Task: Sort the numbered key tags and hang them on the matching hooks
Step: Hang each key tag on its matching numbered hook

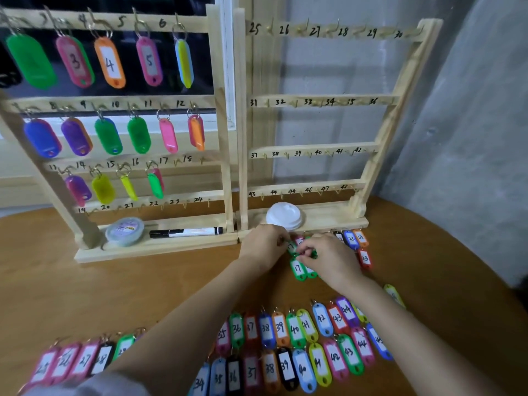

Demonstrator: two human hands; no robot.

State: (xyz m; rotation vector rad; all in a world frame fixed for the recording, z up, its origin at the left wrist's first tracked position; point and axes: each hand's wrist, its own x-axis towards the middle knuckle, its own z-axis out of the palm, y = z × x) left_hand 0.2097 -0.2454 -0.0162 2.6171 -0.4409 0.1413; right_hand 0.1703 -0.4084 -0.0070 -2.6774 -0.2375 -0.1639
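The green 17 tags (297, 269) are bunched on the table (143, 284), just in front of the right rack's base (328, 221). They're pinched from both sides by the curled fingertips of the left hand (264, 245) and right hand (328, 257). Probably light, stiff, slick plastic, so best taken by the ring end for hook 17 (177, 162).

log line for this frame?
phase: sorting | left hand: pinches green 17 tag | right hand: pinches green tags beside it | hook 17: bare
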